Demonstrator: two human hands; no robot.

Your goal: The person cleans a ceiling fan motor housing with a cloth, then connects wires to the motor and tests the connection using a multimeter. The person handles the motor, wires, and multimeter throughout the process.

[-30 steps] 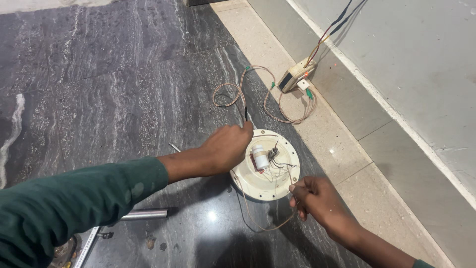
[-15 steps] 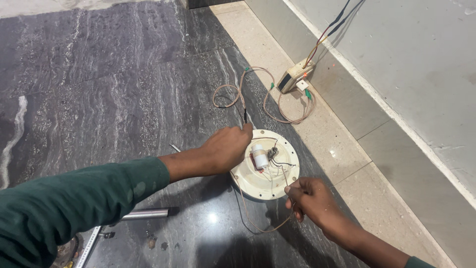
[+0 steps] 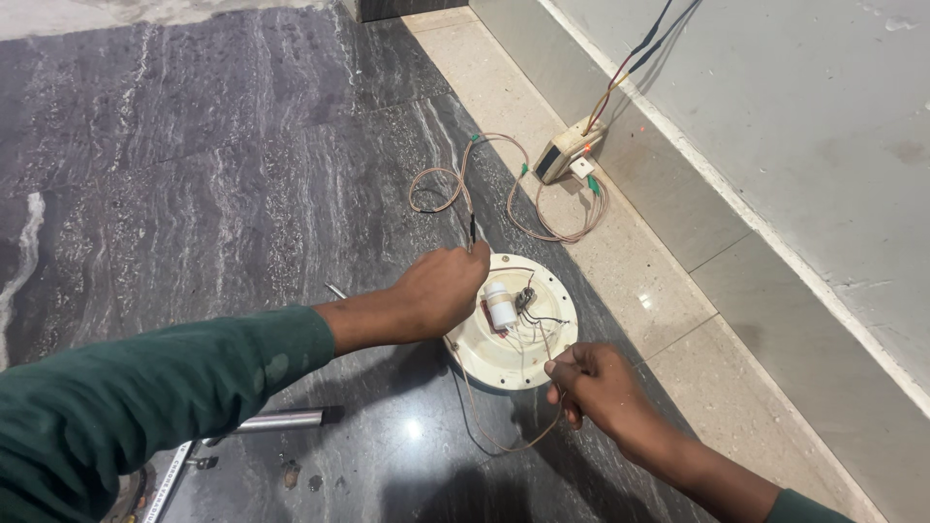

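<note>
Here the dark veined stone floor [image 3: 194, 174] carries everything, with a pale tiled strip [image 3: 659, 281] along its far edge. On the dark stone, just beside that strip, lies a round cream-coloured dish-shaped housing [image 3: 504, 353], open side up. Inside the housing sit a small white cylinder [image 3: 501, 305], a dark little component [image 3: 526, 296] and a few thin loose wires. The left hand [image 3: 441, 291] rests on the housing's rim on its left side, fingers curled and closed around a thin dark probe [image 3: 472, 230] that sticks up past the rim. The right hand [image 3: 596, 383], at the housing's near right edge, is pinched shut on a thin brownish wire [image 3: 504, 441] that loops below the housing. Beyond the housing, a coil of the same wire [image 3: 542, 218] leads to a small beige box [image 3: 567, 150] on the tiled strip. A metal tube [image 3: 281, 419] lies well left of the housing.
</note>
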